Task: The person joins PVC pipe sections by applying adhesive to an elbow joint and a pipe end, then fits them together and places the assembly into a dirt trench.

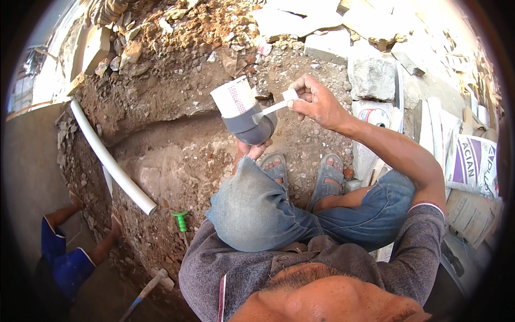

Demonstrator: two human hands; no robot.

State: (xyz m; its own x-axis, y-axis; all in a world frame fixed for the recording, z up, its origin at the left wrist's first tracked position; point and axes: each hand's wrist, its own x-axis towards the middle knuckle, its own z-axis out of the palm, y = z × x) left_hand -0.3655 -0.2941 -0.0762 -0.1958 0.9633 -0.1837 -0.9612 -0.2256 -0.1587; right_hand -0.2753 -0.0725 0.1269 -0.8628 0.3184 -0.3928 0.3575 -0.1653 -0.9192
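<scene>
Head cam, wide, facing dn, hands (317, 104) nr

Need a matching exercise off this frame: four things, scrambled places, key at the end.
Things:
1. grey fitting
2. white strip
3. long white pipe
4. green-topped tool

Places:
A. slanting across the left side of the picture
B. pinched in the fingers of the right hand
C. just right of the long white pipe's lower end
D. held from below by the left hand

Pairs: 1-D, 2-B, 3-A, 4-C
</scene>
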